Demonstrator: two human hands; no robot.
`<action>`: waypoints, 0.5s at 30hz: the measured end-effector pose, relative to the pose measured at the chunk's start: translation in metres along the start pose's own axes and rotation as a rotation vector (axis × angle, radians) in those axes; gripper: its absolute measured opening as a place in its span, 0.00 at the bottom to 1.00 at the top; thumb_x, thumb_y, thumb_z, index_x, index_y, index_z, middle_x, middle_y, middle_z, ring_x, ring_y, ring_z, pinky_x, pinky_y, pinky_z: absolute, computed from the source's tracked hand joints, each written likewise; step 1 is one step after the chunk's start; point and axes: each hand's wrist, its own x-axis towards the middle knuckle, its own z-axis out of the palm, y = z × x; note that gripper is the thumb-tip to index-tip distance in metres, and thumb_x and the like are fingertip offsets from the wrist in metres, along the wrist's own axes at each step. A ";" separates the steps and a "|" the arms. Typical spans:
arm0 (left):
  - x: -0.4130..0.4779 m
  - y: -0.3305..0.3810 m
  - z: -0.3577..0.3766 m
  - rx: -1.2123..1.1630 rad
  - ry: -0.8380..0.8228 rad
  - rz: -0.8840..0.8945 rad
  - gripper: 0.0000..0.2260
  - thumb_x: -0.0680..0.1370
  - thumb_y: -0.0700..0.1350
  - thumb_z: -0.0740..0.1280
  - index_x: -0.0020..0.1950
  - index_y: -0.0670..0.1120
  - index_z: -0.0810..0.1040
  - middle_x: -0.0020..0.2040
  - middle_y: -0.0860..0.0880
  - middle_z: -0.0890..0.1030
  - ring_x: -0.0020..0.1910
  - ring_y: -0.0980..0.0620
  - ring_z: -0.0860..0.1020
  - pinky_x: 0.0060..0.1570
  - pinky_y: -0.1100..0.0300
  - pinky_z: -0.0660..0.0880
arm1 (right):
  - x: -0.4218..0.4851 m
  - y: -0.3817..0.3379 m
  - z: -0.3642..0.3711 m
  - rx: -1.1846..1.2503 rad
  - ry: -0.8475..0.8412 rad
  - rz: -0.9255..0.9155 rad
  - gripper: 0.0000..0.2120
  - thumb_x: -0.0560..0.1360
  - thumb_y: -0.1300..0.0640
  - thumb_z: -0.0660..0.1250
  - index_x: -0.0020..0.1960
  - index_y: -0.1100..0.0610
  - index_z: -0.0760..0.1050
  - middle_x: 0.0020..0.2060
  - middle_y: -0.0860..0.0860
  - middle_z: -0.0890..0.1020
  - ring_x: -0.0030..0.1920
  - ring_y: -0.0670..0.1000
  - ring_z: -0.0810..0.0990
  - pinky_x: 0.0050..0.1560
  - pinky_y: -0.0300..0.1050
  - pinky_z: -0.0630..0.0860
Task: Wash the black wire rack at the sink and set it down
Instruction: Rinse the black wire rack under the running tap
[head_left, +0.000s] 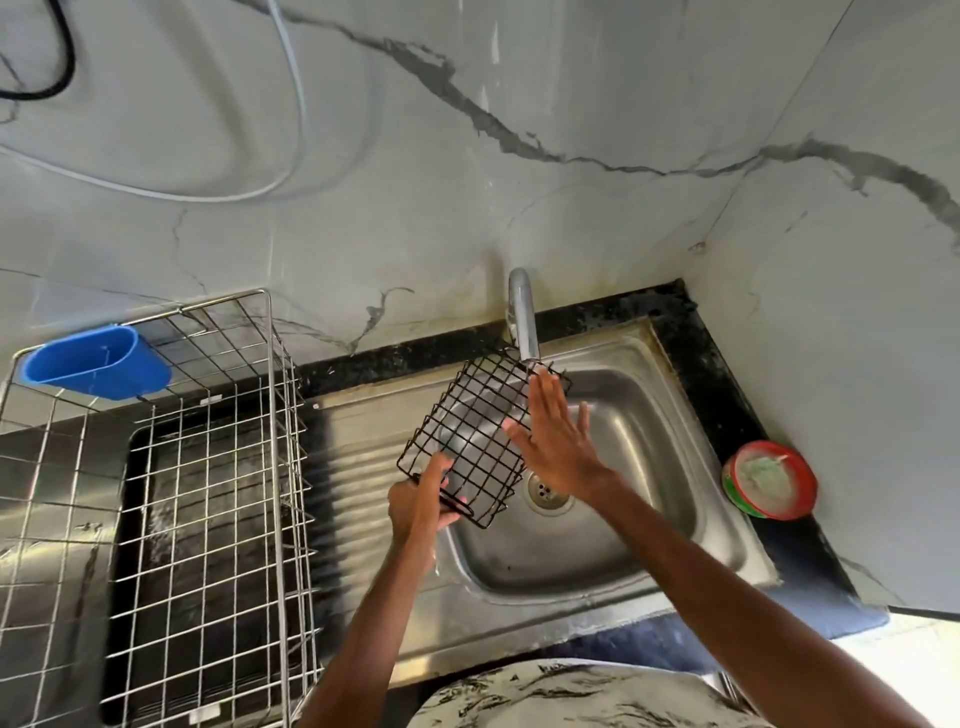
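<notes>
The black wire rack (470, 434) is a small rectangular basket, held tilted over the steel sink (649, 467). Its far end sits right under the chrome tap (522, 317). My left hand (421, 493) grips the rack's near lower corner, fingers curled round the wires. My right hand (556, 441) lies flat, fingers straight, against the rack's right side near the tap's spout. I cannot tell whether water runs.
A large silver wire dish basket (208, 467) stands on the left, with a blue plastic holder (96, 361) hung on its back rim. The ribbed drainboard (358, 452) lies between basket and sink. A red-rimmed soap tub (769, 480) sits on the black counter at right.
</notes>
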 end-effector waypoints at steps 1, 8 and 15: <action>0.001 0.001 0.000 0.045 -0.009 0.040 0.11 0.76 0.47 0.77 0.49 0.41 0.82 0.47 0.41 0.86 0.40 0.42 0.87 0.42 0.46 0.85 | 0.009 0.003 -0.009 0.048 -0.010 0.052 0.40 0.82 0.35 0.48 0.81 0.56 0.34 0.80 0.54 0.35 0.80 0.56 0.36 0.76 0.67 0.39; 0.009 0.009 -0.008 0.453 0.027 0.397 0.22 0.64 0.59 0.79 0.52 0.53 0.76 0.46 0.52 0.85 0.43 0.52 0.85 0.47 0.53 0.83 | 0.031 0.006 -0.072 0.619 -0.045 0.416 0.37 0.81 0.32 0.50 0.75 0.61 0.67 0.70 0.61 0.73 0.68 0.61 0.74 0.68 0.58 0.71; 0.014 0.028 -0.007 0.713 -0.119 0.660 0.33 0.65 0.53 0.83 0.64 0.47 0.73 0.52 0.54 0.81 0.49 0.56 0.81 0.45 0.66 0.75 | 0.033 0.040 -0.064 0.956 -0.211 0.686 0.61 0.55 0.25 0.76 0.79 0.50 0.60 0.75 0.66 0.63 0.68 0.70 0.70 0.60 0.74 0.72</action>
